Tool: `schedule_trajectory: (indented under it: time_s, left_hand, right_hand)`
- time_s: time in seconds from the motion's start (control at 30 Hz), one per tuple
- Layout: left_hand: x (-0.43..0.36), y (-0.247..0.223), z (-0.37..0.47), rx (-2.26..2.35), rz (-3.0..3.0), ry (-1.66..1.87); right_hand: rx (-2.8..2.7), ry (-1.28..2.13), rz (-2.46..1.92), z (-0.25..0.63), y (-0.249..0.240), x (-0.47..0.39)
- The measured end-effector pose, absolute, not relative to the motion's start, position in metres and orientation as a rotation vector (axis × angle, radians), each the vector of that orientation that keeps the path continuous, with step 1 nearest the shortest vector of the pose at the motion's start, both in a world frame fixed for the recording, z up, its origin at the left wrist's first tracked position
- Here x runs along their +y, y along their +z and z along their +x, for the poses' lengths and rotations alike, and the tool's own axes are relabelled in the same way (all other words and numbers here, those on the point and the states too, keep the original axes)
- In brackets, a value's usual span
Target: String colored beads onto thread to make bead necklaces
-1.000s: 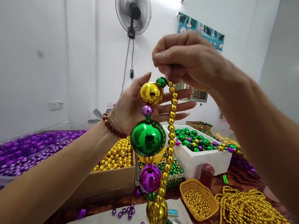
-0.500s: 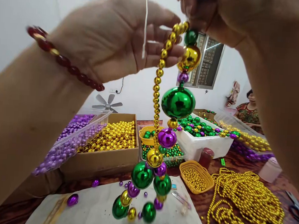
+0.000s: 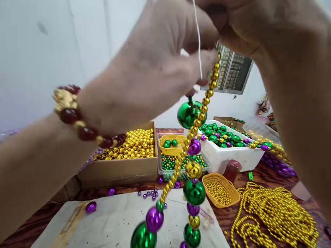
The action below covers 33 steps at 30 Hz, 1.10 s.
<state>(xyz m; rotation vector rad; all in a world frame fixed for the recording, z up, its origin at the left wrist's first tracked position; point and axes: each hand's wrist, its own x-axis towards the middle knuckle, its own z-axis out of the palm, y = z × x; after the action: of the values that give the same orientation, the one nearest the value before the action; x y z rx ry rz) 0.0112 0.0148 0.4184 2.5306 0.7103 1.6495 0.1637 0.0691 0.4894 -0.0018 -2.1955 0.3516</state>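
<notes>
Above the paper sheet (image 3: 104,225), the bead strand (image 3: 193,170) hangs suspended from my two hands, clear of the table surface. Change observed: my left hand (image 3: 161,63) was open, palm and extended fingers in view beside the strand; it is now turned and curled in at the top of the gold bead run (image 3: 192,131). The white cord (image 3: 200,43) now falls across this hand, and the uppermost green and gold beads are hidden behind it. Judged effect: both hands are now engaged at the cord end, the working point.

My right hand (image 3: 252,20) is bent inward, fingertips mostly obscured and cut by the upper edge. I cannot tell which hand carries the strand, or whether the left fingers grip beads or cord.

Orientation: long axis approximately vertical, upper end at the hands. The gold run slants from upper right to lower left, crossing the large green bead (image 3: 185,113); it meets a purple bead (image 3: 154,219) via a small green one. The large-bead run hangs nearly plumb. The lowest portion leaves the view.
</notes>
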Motion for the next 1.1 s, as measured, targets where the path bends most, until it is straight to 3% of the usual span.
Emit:
schedule_trajectory:
  time_s: [0.13,0.3,0.47,1.1]
  left_hand:
    - [0.031,0.372,0.010,0.610,2.363,1.954]
    - [0.053,0.293,0.009,0.513,1.886,1.473]
    - [0.062,0.231,0.001,0.507,1.654,1.326]
    - [0.060,0.131,-0.025,0.859,1.125,1.230]
  right_hand:
    - [-2.240,0.325,-0.162,0.168,0.447,0.067]
    - [-2.237,0.434,-0.406,0.163,0.377,0.071]
    - [-2.310,0.508,-0.637,0.153,0.316,0.073]
    - [-2.230,0.920,-0.768,0.114,0.200,0.110]
